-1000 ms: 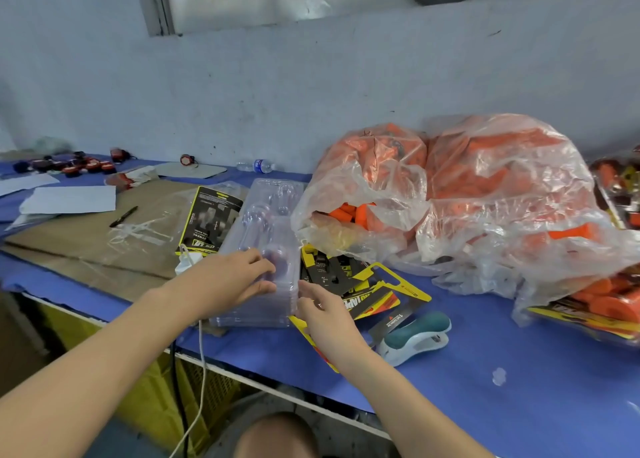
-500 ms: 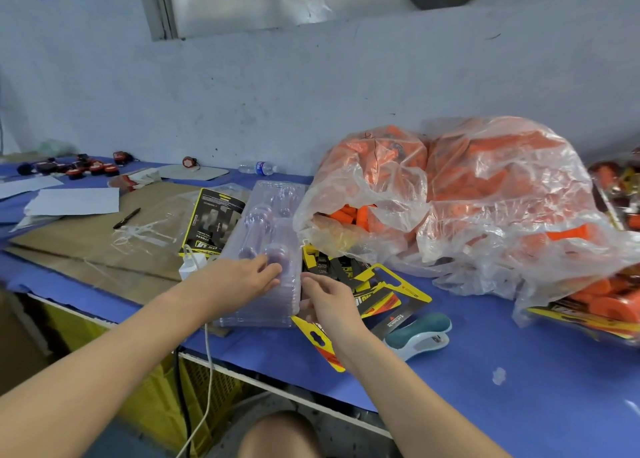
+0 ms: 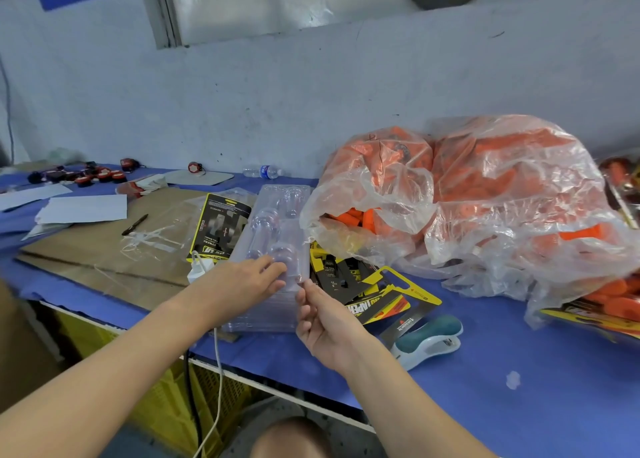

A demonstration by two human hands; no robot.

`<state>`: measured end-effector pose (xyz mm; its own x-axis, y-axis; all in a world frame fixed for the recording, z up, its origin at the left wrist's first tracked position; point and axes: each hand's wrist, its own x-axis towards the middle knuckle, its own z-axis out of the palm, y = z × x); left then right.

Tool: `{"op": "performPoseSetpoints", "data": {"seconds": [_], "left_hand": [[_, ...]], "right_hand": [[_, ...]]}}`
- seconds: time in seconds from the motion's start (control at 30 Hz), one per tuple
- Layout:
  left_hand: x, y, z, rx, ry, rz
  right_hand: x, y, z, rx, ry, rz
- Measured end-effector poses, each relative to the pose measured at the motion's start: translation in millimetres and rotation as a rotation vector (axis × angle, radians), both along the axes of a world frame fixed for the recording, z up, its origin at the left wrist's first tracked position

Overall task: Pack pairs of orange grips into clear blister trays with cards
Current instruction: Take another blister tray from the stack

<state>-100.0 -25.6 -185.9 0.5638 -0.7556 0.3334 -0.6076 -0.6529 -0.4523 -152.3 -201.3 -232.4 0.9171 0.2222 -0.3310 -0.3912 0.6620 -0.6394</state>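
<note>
A stack of clear blister trays (image 3: 273, 236) lies on the blue table, reaching from the near edge toward the wall. My left hand (image 3: 242, 281) rests on the near end of the top tray with fingers fairly straight. My right hand (image 3: 322, 315) pinches the right near edge of the top tray between thumb and fingers. Yellow and black cards (image 3: 374, 291) lie fanned just right of the stack. Orange grips (image 3: 360, 218) show in the mouth of a clear plastic bag (image 3: 377, 187) behind the cards.
A second, larger bag of orange grips (image 3: 519, 194) sits to the right. A teal and white stapler (image 3: 429, 340) lies near my right wrist. Another card in a sleeve (image 3: 221, 229), brown cardboard (image 3: 104, 250), a pen (image 3: 135, 224) and papers (image 3: 83, 208) lie left. A white cable (image 3: 216, 371) hangs off the table edge.
My right hand has turned palm up and moved to the top tray's right near edge, pinching it. My left hand has stayed on the tray, shifting slightly.
</note>
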Motion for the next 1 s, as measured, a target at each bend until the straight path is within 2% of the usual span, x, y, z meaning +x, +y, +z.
{"op": "performPoseSetpoints", "data": {"seconds": [0.13, 0.3, 0.43, 0.67, 0.87, 0.93, 1.0], "left_hand": [[0.9, -0.2, 0.4, -0.004, 0.041, 0.032], [1.1, -1.5, 2.1, -0.066, 0.111, 0.006], [3.3, -5.3, 3.3, -0.071, 0.132, 0.003], [10.5, -14.5, 15.8, 0.069, 0.08, 0.047], [1.3, -20.7, 17.6, 0.157, -0.135, -0.063], [-1.0, -22.8, 15.9, 0.236, -0.179, -0.087], [2.6, -19.4, 15.5, 0.218, -0.171, -0.084]], "right_hand": [[1.5, 5.0, 1.1, 0.016, -0.013, -0.022], [5.4, 3.5, 5.4, -0.209, -0.037, -0.044], [7.8, 2.3, 10.3, -0.262, -0.054, -0.052], [6.9, 5.4, 11.2, -0.304, -0.123, -0.038], [9.0, 3.4, 11.5, -0.326, -0.119, -0.019], [10.3, 2.1, 11.1, -0.326, -0.106, -0.019], [10.8, 1.2, 8.5, -0.344, -0.112, -0.008]]}}
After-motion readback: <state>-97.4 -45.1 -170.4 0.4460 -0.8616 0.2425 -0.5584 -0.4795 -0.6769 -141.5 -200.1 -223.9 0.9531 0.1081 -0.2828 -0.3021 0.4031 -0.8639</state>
